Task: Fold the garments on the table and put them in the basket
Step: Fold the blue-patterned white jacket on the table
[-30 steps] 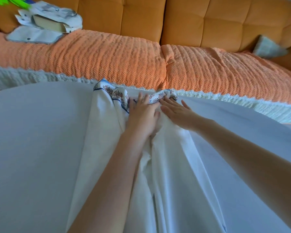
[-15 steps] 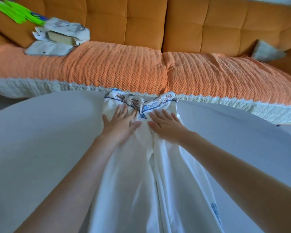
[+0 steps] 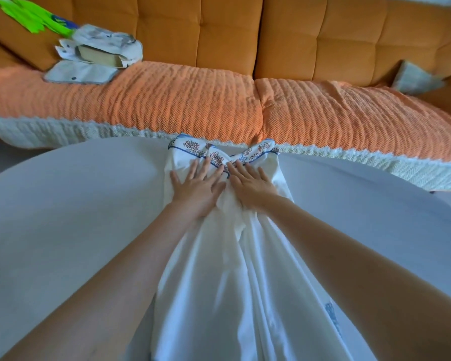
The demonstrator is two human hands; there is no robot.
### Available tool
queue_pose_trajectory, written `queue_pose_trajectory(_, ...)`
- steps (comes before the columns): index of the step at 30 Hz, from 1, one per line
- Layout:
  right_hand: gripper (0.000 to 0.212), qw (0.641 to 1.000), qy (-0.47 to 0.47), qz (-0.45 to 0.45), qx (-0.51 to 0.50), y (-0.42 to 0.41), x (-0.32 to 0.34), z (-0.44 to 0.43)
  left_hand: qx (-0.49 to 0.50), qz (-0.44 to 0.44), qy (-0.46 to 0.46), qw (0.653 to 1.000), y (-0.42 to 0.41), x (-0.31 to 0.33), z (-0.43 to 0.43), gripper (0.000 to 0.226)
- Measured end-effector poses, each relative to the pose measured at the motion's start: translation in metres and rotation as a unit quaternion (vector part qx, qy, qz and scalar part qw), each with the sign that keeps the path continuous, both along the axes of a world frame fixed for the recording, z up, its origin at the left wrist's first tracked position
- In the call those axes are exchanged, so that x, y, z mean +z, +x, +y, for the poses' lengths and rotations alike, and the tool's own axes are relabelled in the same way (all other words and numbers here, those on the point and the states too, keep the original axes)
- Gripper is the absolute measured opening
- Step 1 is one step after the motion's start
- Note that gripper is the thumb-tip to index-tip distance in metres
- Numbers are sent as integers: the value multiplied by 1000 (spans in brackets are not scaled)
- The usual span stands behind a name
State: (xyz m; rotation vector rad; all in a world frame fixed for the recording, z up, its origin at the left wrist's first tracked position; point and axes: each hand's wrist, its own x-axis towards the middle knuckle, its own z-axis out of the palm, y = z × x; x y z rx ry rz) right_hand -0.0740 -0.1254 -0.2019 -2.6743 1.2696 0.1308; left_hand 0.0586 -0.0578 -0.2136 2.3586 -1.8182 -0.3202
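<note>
Big orange tufted sofa point(image 3: 323, 35) fills the whole back of the view, with an orange waffle-knit cover with a cream lace edge point(image 3: 167, 100) draped over the seat. In front of it is the pale white table point(image 3: 63, 217). The long white garment with a blue and rust floral trim point(image 3: 232, 282) lies on the table, running from the near edge out to the far edge, and its trimmed end sits right up against the sofa cover's lace.

Both hands are down on the garment just below that trim, side by side and nearly touching. The left hand point(image 3: 197, 191) is flat, fingers spread, palm pressing the cloth. The right hand point(image 3: 250, 186) is the same deal (fingers straight and fanned out, nothing pinched). The fabric bunches into a few folds between them.

Over on the sofa's left there's a pile of whitish cloth items point(image 3: 102, 50), a small grey cushion point(image 3: 412, 76) on the far right, and a blurry bright green thing point(image 3: 37, 19) in the top left corner.
</note>
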Motion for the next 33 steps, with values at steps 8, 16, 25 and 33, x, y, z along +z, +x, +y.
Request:
queue_pose_trajectory(8, 68, 994, 38, -91, 56, -87, 44, 64, -65, 18, -2, 998, -15, 63, 104, 61)
queue_pose_trajectory(16, 72, 990, 52, -2, 129, -175, 30, 208, -185, -67, 31, 980, -86, 18, 260, 64)
queue_pose_trajectory(25, 81, 988, 73, 14, 136, -186, 15, 240, -178, 27, 39, 983, -106, 14, 282, 73)
queue_pose_trajectory(33, 50, 984, 5, -148, 103, -236, 22, 274, -196, -1, -142, 970, -126, 5, 320, 65)
